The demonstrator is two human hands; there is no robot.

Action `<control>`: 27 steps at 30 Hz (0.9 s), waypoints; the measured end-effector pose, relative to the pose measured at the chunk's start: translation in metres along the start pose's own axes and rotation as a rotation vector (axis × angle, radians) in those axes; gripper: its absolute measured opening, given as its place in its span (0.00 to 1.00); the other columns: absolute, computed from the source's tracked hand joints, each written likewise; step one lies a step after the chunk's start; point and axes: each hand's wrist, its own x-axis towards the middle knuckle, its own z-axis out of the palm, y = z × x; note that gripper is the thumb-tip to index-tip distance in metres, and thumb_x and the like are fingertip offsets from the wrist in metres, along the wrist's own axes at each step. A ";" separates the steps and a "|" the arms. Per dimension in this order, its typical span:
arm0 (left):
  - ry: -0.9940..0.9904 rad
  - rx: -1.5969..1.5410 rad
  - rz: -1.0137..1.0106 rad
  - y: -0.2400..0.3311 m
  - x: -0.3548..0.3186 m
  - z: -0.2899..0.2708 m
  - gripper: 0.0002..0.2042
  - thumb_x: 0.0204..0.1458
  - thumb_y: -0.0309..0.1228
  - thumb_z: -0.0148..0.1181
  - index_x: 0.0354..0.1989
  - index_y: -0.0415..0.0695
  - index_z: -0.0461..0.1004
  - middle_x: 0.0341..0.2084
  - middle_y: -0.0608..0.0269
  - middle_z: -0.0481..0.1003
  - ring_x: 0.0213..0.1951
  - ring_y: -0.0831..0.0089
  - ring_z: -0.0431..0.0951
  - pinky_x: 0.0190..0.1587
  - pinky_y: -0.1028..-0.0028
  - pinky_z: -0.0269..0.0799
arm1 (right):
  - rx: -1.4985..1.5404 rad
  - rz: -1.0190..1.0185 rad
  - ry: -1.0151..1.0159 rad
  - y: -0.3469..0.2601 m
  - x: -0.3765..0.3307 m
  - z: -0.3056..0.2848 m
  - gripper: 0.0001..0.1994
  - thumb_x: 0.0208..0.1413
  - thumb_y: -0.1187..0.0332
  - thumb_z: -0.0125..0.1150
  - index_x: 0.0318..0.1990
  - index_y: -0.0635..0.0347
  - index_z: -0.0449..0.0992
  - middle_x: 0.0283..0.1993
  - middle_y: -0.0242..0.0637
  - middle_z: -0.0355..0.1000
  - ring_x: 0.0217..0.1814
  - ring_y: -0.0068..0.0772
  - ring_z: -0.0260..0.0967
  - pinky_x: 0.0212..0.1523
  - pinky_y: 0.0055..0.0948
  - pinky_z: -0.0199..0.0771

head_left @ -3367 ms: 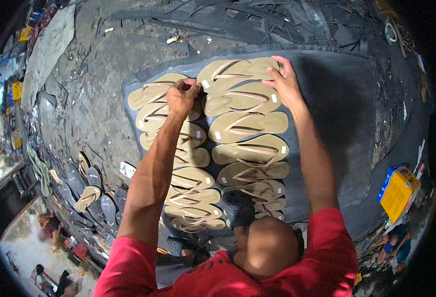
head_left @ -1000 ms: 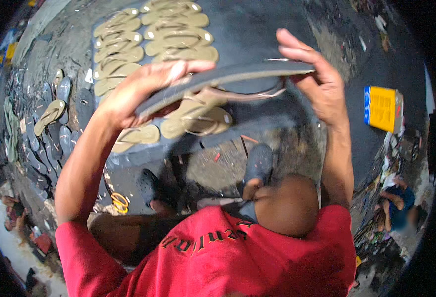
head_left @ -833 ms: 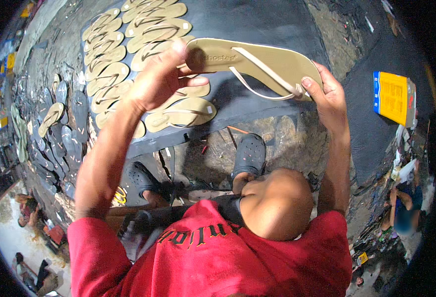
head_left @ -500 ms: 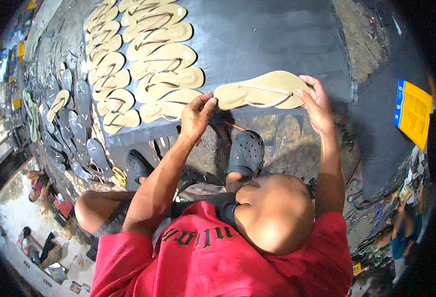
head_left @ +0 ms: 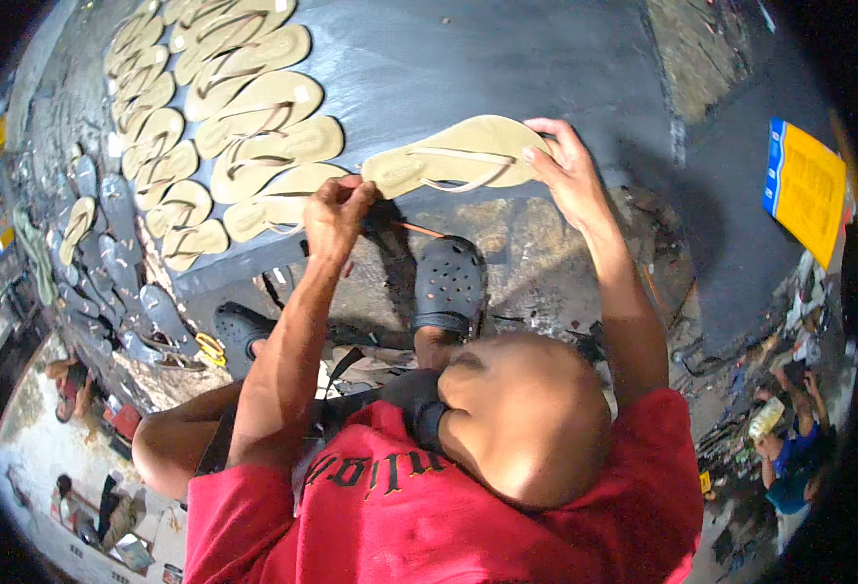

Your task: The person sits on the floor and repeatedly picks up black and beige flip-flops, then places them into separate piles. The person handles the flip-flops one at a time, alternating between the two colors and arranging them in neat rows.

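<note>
I hold one tan flip-flop [head_left: 458, 161] sole down over the near edge of a dark grey sheet [head_left: 507, 68]. My right hand [head_left: 570, 175] grips its right end. My left hand [head_left: 339, 209] is closed at its left end, and a thin orange stick [head_left: 419, 230] and something dark poke out beside those fingers. Just left of the held flip-flop, two rows of several matching tan flip-flops [head_left: 254, 146] lie side by side on the sheet, running away to the upper left.
My feet in dark clogs [head_left: 448, 282] rest on rough ground below the sheet. Dark sandal soles [head_left: 108, 253] lie in a pile at the left. A yellow and blue box [head_left: 804, 190] sits at the right. Another person in blue [head_left: 789, 457] crouches at lower right.
Both hands earlier pressed on the rows. They then lifted one flip-flop close to the camera and have now lowered it to the sheet's near edge, right of the rows.
</note>
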 end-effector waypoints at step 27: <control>-0.224 0.608 0.804 0.025 -0.022 0.037 0.32 0.54 0.29 0.59 0.68 0.41 0.56 0.66 0.41 0.60 0.68 0.44 0.58 0.69 0.54 0.56 | -1.088 -0.617 0.740 0.006 0.074 0.025 0.18 0.61 0.66 0.56 0.58 0.54 0.72 0.59 0.40 0.70 0.66 0.45 0.59 0.65 0.47 0.52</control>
